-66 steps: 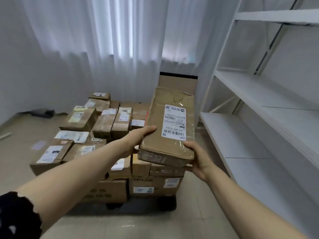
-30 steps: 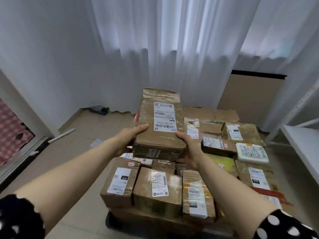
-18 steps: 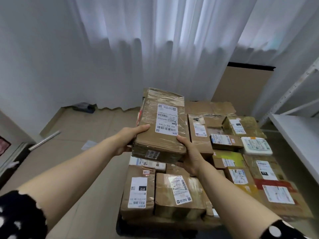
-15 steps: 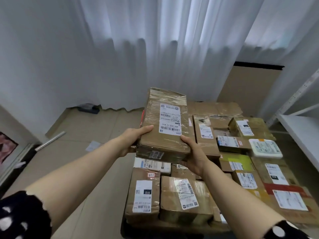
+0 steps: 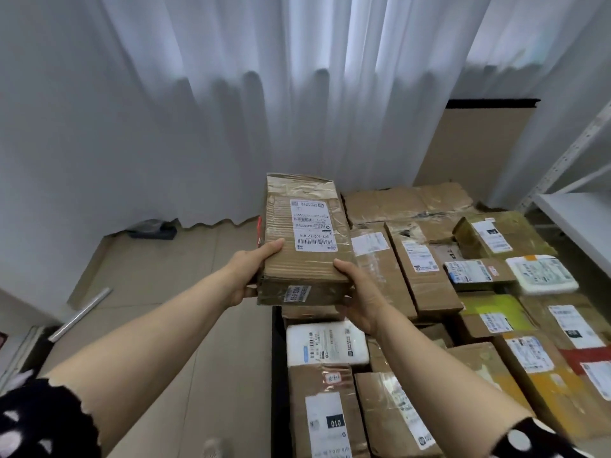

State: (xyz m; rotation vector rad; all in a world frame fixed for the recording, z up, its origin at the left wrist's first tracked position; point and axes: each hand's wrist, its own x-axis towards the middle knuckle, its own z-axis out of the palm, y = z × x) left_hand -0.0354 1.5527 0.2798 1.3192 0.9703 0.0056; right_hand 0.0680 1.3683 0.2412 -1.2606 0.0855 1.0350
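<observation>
I hold a long brown cardboard parcel [image 5: 305,236] with a white shipping label on top, out in front of me at chest height. My left hand [image 5: 251,274] grips its near left corner, thumb on the top face. My right hand [image 5: 358,292] grips the near right corner from below and the side, thumb on top. The parcel hangs above the left rear part of a pile of parcels [image 5: 429,312]; whether it touches them is hidden.
Many taped cardboard and white foam parcels [image 5: 327,342] fill a low cart to the right and below. White curtains [image 5: 264,94] hang behind. A white shelf [image 5: 582,219] stands at the right edge. Bare tiled floor [image 5: 172,292] lies to the left, with a metal rod [image 5: 81,314].
The view has turned away from the shelf toward the pile. The parcel, held in both hands throughout, has sunk lower and lies flatter over the pile.
</observation>
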